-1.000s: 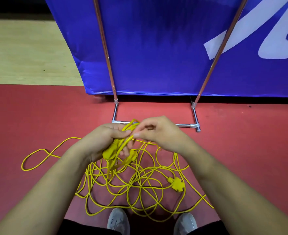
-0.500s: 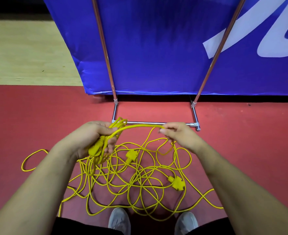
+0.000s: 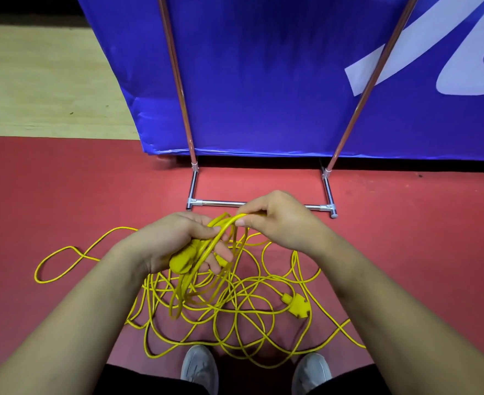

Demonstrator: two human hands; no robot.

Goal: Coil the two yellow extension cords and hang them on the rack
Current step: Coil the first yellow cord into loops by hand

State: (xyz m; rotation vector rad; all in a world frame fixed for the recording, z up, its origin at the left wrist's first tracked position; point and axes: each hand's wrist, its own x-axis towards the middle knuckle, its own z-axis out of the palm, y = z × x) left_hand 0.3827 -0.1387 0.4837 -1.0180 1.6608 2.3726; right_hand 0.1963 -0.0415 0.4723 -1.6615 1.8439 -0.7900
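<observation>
In left hand (image 3: 175, 240), fingers curled: few gathered loops of yellow cords (image 3: 186, 286) plus plug (image 3: 182, 259). In right hand (image 3: 280, 220), pinched between thumb and forefinger: one strand, arching over to left hand. On red floor (image 3: 406, 223) below hands, near shoes (image 3: 199, 369): rest of cords in loose tangle, socket block (image 3: 299, 307) at right. Behind: rack (image 3: 215, 203) base bar, blue banner (image 3: 263, 81).

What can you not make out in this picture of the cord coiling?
Head view: top of the rack, cut off by the upper edge.
Head view: which strand belongs to which of the yellow cords; they tangle together.
Head view: the plug in the left hand, partly covered by fingers and loops.
</observation>
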